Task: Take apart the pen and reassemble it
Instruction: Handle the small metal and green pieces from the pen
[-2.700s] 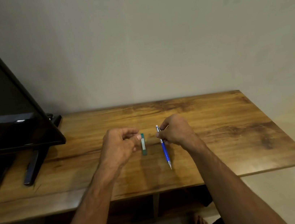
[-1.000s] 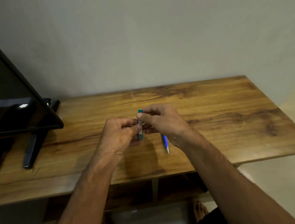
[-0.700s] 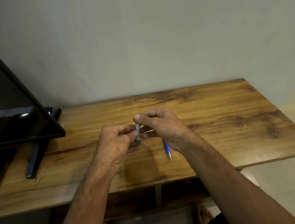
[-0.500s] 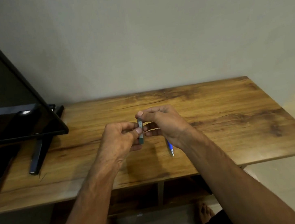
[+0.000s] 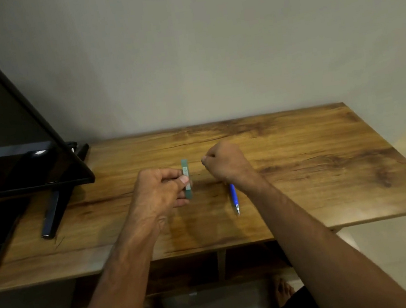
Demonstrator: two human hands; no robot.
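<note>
Head view: the left hand pinches a small teal case upright between thumb and fingers, just above the wooden surface. The right hand, at 3 o'clock from the case, is curled shut; whether it holds anything, I cannot tell. The blue pen lies near its wrist, tip toward 6 o'clock. The pen looks light, stiff and slick, best gripped mid-barrel.

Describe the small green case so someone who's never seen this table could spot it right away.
On the wooden table, right of the black TV, look at the left hand. Its fingertips pinch a short, flat teal-green case upright. The blue pen nearby is longer, thinner and pointed.
</note>
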